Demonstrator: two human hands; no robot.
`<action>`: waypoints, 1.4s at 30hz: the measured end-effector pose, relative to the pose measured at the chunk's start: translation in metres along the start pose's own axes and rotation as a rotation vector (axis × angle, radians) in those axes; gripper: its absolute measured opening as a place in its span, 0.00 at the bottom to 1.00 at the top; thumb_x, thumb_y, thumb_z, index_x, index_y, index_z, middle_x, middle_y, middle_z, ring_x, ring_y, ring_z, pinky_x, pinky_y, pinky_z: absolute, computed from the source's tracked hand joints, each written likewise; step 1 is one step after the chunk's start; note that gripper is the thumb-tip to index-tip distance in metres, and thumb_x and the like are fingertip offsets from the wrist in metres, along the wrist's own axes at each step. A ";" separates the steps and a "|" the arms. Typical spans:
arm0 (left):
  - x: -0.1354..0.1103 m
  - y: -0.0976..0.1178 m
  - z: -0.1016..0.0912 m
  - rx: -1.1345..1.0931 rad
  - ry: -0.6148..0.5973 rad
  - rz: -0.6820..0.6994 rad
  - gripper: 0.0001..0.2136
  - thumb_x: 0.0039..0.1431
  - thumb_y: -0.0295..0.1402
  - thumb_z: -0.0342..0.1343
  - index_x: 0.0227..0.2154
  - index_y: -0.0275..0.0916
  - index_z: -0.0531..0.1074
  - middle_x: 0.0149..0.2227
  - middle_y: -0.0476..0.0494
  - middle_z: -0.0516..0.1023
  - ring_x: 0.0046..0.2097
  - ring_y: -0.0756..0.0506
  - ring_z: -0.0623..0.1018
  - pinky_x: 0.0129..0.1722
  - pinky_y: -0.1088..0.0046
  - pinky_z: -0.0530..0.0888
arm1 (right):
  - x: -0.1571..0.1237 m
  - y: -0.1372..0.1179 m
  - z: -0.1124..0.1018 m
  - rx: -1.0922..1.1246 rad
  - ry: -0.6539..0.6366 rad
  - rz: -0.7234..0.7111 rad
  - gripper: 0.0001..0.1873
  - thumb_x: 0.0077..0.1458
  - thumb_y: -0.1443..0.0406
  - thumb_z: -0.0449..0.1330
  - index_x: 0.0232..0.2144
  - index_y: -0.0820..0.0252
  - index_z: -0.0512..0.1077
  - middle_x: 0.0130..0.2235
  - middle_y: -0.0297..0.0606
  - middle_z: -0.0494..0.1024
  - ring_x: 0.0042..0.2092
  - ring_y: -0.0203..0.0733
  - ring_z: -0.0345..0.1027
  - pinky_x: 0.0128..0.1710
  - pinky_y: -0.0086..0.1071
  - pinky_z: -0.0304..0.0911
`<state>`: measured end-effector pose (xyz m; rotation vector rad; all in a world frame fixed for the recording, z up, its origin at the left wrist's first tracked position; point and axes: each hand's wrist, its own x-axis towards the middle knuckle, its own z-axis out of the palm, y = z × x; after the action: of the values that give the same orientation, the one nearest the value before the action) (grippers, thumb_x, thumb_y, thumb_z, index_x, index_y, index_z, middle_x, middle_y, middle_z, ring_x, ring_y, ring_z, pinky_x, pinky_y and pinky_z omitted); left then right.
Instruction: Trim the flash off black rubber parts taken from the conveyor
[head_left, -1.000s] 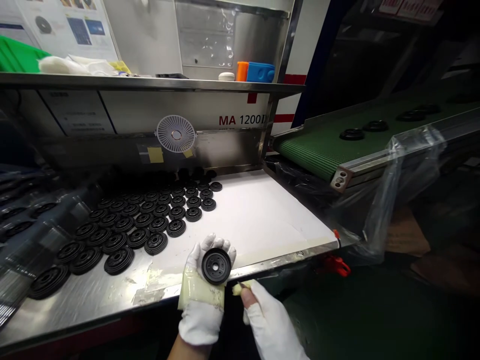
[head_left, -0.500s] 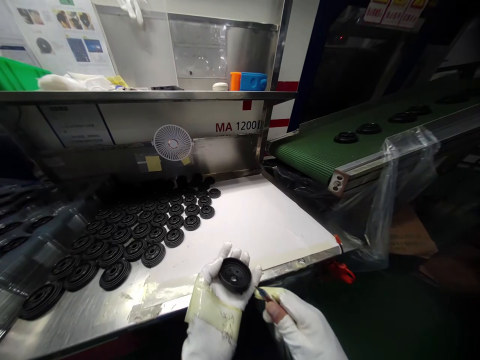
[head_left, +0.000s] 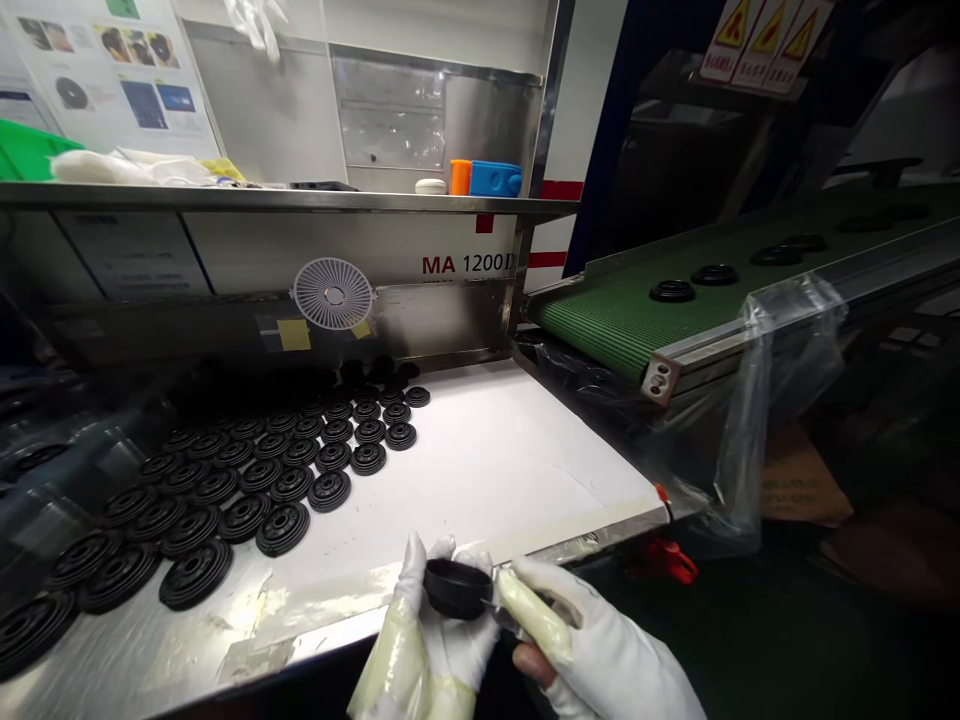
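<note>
My left hand (head_left: 450,655), in a white glove with yellowish tape round the wrist, is closed on a round black rubber-like part (head_left: 456,590). The part is tilted, so its side wall faces me. My right hand (head_left: 600,635), gloved too, with tape on a finger and a bare thumb tip, grips a small knife (head_left: 506,618). Its thin metal blade meets the part's right edge; the handle is mostly hidden in the fingers. Several similar black ringed discs (head_left: 281,528) lie in rows on the table to the left of my hands.
A white sheet (head_left: 510,440) covers part of the metal table. At the right, a green conveyor belt (head_left: 600,322) carries several black parts (head_left: 671,291). A shelf (head_left: 360,203) spans the back, with a small fan (head_left: 334,293) below it. Red clippers (head_left: 671,560) hang by the table's corner.
The part has tipped from showing its hollow face to showing its side. My right hand has moved in, bringing the knife against its edge. The view has shifted slightly right.
</note>
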<state>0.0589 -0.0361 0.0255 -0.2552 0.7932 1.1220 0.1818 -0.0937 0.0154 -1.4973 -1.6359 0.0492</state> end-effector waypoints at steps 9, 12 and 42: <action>0.002 -0.004 -0.006 0.023 -0.021 -0.033 0.09 0.50 0.35 0.59 0.25 0.35 0.66 0.23 0.43 0.71 0.27 0.47 0.75 0.33 0.66 0.76 | 0.007 0.008 0.008 -0.169 -0.078 -0.147 0.15 0.53 0.63 0.54 0.44 0.41 0.72 0.38 0.30 0.79 0.34 0.41 0.74 0.26 0.27 0.70; 0.002 -0.003 -0.008 0.041 -0.026 -0.054 0.10 0.50 0.36 0.59 0.27 0.35 0.66 0.25 0.42 0.72 0.28 0.47 0.75 0.33 0.67 0.76 | 0.008 0.006 0.005 -0.192 -0.112 -0.224 0.17 0.52 0.63 0.55 0.45 0.42 0.71 0.40 0.29 0.79 0.34 0.40 0.74 0.28 0.26 0.70; 0.006 0.020 -0.027 0.113 -0.588 -0.158 0.22 0.58 0.36 0.35 0.37 0.40 0.76 0.46 0.37 0.75 0.48 0.40 0.73 0.42 0.55 0.69 | -0.004 0.036 -0.007 0.068 -0.202 0.146 0.14 0.58 0.57 0.50 0.43 0.49 0.71 0.37 0.32 0.78 0.38 0.38 0.73 0.36 0.22 0.68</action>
<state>0.0304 -0.0380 0.0062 0.1082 0.3038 0.9292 0.2135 -0.0907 -0.0025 -1.5989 -1.6614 0.3429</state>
